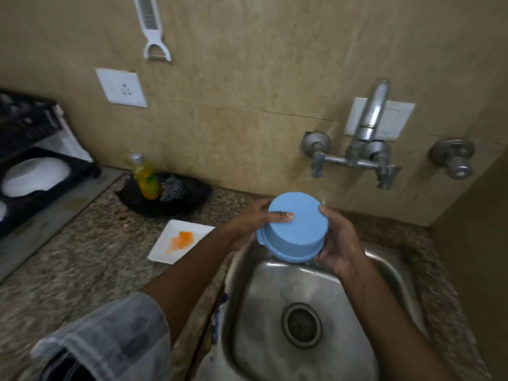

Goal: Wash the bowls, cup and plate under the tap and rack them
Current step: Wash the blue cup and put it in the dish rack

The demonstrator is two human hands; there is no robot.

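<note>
A light blue bowl (298, 233) is held upside down over the back edge of the steel sink (277, 303), its flat base facing me. My left hand (257, 220) grips its left side with the thumb lying across the base. My right hand (336, 243) holds its right side. A thin stream of water shows just above the bowl's right edge, below the wall tap (369, 125). A white square plate (180, 240) with an orange smear lies on the granite counter left of the sink. A white bowl (34, 176) rests in the black dish rack (35, 133) at far left.
A black dish (189, 198) behind the plate holds a yellow soap bottle (144, 177) and a steel scrubber (173, 188). A socket (121, 88) and a hanging white peeler (151, 27) are on the tiled wall. Another valve (453, 158) sticks out at right.
</note>
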